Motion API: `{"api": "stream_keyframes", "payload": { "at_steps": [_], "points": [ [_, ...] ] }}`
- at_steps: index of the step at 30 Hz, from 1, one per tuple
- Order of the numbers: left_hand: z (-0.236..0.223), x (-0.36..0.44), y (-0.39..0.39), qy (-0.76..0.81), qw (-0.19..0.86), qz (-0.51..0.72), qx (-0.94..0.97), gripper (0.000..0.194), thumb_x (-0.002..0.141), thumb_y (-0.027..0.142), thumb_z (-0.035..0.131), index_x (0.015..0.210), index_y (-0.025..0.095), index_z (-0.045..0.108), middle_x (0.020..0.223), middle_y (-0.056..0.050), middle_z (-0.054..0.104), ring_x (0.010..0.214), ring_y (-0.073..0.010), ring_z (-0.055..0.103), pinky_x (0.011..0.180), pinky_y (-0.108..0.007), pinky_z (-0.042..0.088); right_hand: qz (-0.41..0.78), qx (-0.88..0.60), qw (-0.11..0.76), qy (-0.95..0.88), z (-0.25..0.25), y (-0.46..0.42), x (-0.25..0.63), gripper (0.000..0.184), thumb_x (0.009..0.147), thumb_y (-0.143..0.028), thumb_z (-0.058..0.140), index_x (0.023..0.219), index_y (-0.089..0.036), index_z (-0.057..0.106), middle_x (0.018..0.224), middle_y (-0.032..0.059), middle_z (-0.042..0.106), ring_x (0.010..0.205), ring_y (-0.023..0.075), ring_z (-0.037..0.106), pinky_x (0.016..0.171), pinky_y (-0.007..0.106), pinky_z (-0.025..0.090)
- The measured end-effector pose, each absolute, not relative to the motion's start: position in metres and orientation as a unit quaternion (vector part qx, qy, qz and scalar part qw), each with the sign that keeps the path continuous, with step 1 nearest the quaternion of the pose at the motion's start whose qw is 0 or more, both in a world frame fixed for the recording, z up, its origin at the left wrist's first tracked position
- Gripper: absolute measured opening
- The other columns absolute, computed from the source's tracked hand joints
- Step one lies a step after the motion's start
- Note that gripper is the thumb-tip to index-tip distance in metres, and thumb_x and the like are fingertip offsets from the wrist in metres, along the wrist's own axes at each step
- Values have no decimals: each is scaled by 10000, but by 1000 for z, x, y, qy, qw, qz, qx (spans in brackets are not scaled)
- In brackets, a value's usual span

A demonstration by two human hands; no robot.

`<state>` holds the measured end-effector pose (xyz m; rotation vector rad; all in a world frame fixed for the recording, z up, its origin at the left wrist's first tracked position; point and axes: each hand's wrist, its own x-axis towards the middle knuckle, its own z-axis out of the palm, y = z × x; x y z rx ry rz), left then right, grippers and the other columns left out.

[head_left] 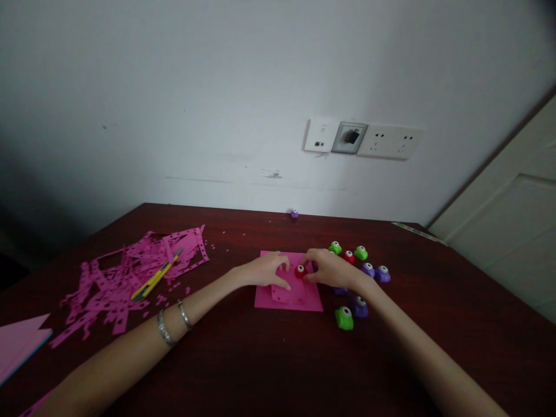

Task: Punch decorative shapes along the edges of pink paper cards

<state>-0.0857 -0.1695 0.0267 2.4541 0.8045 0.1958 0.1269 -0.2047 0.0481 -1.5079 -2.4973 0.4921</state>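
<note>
A pink paper square (299,298) with several small punched holes lies on the dark red table (269,359). My left hand (264,270) rests on the sheet's left part, fingers curled down against it. My right hand (330,267) is closed around a small red punch (300,271) that sits on the sheet's upper middle. Both hands meet at the punch.
Several small green, red and purple punches (360,272) cluster right of the sheet; a green one (344,318) lies nearest me. A pile of pink paper scraps (121,278) with a yellow utility knife (156,275) sits at left. Wall sockets (362,139) are behind.
</note>
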Motion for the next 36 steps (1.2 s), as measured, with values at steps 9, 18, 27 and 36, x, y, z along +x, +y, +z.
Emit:
{"api": "stream_keyframes", "payload": {
  "at_steps": [9,18,27,36],
  "points": [
    [24,-85,-169,292,278,91,911,399,656,448,671,895,157,538,897,-39,545,785,-164,494,691,-276,374,158,-512,98,-838,54,-206,128,192,677,-277,631,849,-208,684,818,43,644,717,176,571,648,264,395],
    [23,-87,-168,289,285,94,909,420,649,476,666,896,162,537,901,-43,537,782,-163,487,681,-276,369,182,-509,101,-835,46,-203,132,204,668,-297,641,850,-218,691,800,37,645,686,168,570,615,259,391],
    [29,-89,-171,287,283,111,908,389,651,467,664,870,164,554,865,-36,550,762,-161,496,675,-278,376,191,-502,122,-835,54,-207,130,180,673,-260,640,839,-208,684,784,35,635,672,161,554,596,255,388],
    [35,-104,-143,489,308,310,754,492,696,529,582,988,140,510,758,-27,550,663,-147,521,594,-279,402,160,-493,225,-825,67,-209,136,150,717,-257,612,856,-209,643,818,18,640,700,146,557,621,251,402]
  ]
}}
